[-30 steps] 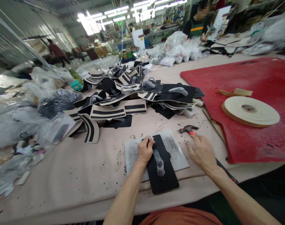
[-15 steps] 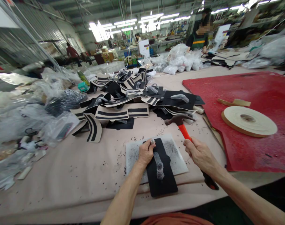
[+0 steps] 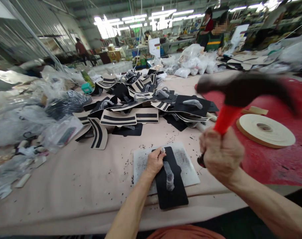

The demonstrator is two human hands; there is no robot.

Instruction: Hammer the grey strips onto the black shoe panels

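My left hand [image 3: 155,161] is closed around a small metal punch [image 3: 163,150], whose round top shows above the fingers. It rests at the upper end of a black panel [image 3: 172,199] with a plastic-wrapped handle [image 3: 169,177] on its face. Under the panel lies a pale board [image 3: 187,162] covered in dark marks; the punch's tip is hidden by the hand. Raised up at the right, my right hand [image 3: 221,154] grips a claw hammer [image 3: 225,118] by its orange and black handle. The hammer's head is blurred and stands well above the punch.
Beyond the board lies a heap of black and cream striped panels [image 3: 118,118]. Clear plastic bags [image 3: 24,116] crowd the left side. To the right, a tape roll [image 3: 272,132] sits on a red sheet [image 3: 255,166]. Small black bits dot the table [image 3: 86,186]. People work farther back.
My right hand has lifted the hammer up and toward me, from low beside the board to high at the right. My left hand, the punch and the panel have stayed in place.
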